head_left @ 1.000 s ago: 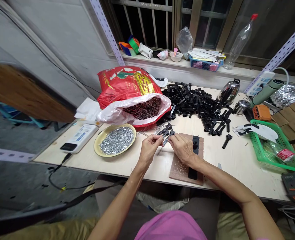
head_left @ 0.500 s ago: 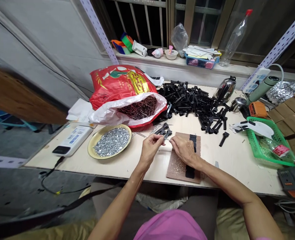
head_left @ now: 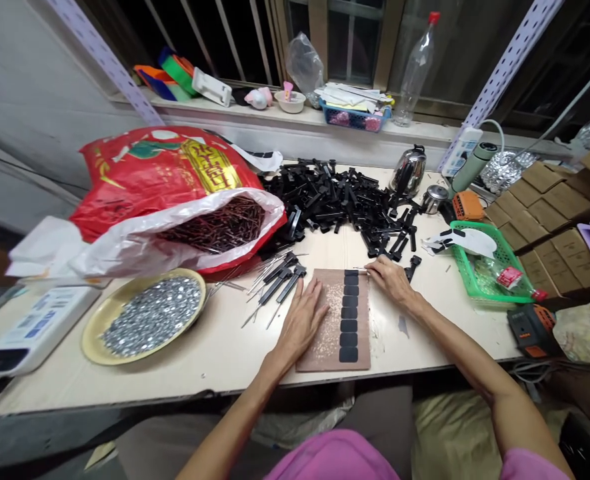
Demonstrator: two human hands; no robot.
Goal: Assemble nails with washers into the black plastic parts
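Note:
My left hand [head_left: 302, 320] lies flat with its fingers stretched over the left part of a brown board [head_left: 319, 359]. A column of black rounded patches [head_left: 349, 325] runs down the board's right side. At the board's upper right corner, my right hand [head_left: 391, 279] pinches a thin metal pin [head_left: 359, 269], its tip pointing left by the topmost patch. Left of my left hand lie several black plastic pieces [head_left: 277, 288] with thin metal rods sticking out.
A yellow dish [head_left: 91, 337] of small silver metal bits stands left, before a red bag [head_left: 149, 180] of dark metal rods. Black plastic parts [head_left: 345, 200] are heaped behind the board. At right are a green basket [head_left: 467, 283], a black-orange battery [head_left: 532, 330] and cardboard boxes [head_left: 555, 267].
My hands have moved apart: the left now rests flat on the board, while the right has gone to its upper right corner. The view has shifted right and closer.

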